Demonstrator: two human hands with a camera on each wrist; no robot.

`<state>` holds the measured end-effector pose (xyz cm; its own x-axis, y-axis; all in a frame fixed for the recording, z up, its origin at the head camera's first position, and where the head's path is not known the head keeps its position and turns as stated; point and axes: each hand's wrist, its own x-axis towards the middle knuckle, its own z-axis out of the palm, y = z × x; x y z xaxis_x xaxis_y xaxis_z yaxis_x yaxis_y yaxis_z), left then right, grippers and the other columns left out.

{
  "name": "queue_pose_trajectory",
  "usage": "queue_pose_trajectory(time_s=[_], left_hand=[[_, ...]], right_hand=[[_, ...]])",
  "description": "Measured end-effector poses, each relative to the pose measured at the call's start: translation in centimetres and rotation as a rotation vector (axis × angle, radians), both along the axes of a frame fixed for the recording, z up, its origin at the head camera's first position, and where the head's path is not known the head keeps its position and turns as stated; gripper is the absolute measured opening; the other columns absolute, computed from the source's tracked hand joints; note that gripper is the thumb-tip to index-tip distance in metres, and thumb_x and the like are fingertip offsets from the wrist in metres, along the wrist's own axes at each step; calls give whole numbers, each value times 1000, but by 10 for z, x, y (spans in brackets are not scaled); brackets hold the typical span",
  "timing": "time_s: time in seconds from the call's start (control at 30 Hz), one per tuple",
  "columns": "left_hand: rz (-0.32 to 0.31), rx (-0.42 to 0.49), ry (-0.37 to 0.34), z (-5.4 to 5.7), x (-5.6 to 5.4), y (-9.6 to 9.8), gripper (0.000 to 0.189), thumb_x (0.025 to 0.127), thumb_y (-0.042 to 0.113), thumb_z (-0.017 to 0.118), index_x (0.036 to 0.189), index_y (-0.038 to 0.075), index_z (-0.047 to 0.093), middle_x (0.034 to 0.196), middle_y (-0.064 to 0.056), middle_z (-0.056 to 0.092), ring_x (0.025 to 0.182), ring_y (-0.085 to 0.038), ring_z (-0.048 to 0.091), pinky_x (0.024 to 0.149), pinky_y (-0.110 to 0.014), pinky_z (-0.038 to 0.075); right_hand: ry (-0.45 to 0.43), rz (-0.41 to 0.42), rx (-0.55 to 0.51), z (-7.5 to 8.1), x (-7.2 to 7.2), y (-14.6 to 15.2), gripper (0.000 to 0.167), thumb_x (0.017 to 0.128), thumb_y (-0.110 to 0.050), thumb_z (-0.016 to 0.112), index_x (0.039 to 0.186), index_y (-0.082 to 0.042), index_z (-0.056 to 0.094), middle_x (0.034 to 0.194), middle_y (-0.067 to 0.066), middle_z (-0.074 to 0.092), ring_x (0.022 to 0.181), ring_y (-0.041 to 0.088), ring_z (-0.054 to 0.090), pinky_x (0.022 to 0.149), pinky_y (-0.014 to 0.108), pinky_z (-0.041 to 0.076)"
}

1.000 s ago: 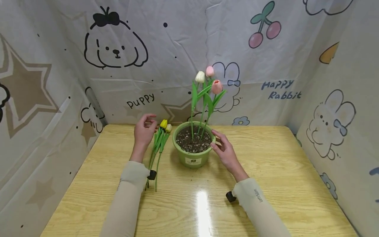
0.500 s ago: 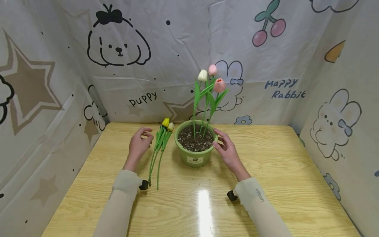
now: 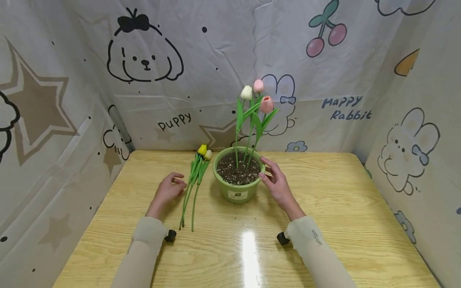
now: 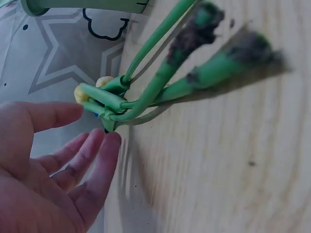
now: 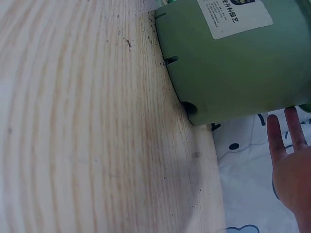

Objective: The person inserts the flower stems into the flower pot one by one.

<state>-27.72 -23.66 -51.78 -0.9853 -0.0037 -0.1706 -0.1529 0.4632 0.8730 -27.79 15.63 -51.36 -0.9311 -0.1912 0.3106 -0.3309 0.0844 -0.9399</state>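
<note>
Green pot (image 3: 237,188) apparently touches the right hand (image 3: 279,187).

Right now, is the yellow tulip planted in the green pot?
No, the yellow tulip lies on the table beside the green pot.

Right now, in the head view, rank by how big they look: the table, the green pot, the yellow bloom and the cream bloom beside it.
1. Table
2. Green pot
3. Yellow bloom and cream bloom: too alike to rank
</note>
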Motion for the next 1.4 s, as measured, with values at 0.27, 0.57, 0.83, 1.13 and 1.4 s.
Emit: queue_pose_trajectory(time_s=[0.27,0.57,0.83,1.13,1.4], left_hand=[[-9,16,-61,-5,4,4,41,101,9,63,139,-4,51,116,-19,62,86,-21,66,70,-29,59],[-37,12,-84,-3,7,7,46,95,1,69,137,-4,52,121,-24,61,97,-28,66,71,-34,62],[-26,14,-74,-5,5,7,46,89,-9,70,133,-6,56,109,-21,64,82,-22,66,65,-31,61],[-3,46,-104,-3,4,8,45,88,-7,70,133,-7,61,115,-26,67,75,-19,71,66,-30,64],[45,52,-103,-6,7,2,39,90,-7,71,129,-8,64,114,-24,69,76,-17,71,66,-29,64]], right_hand=[[17,4,-6,-2,0,0,54,106,-8,58,157,-10,42,164,13,37,142,41,44,104,15,48],[-2,-3,-12,-1,0,-1,54,105,-8,60,157,-12,43,163,10,38,141,37,46,103,15,49],[0,0,-5,-2,0,0,55,105,-10,60,157,-13,43,163,10,38,142,37,46,104,16,49],[4,-14,-6,-1,2,2,55,105,-11,60,157,-13,43,164,9,38,140,34,47,103,18,49],[4,-5,-10,-3,-1,0,54,106,-10,59,157,-12,42,164,10,37,142,36,46,104,16,48]])
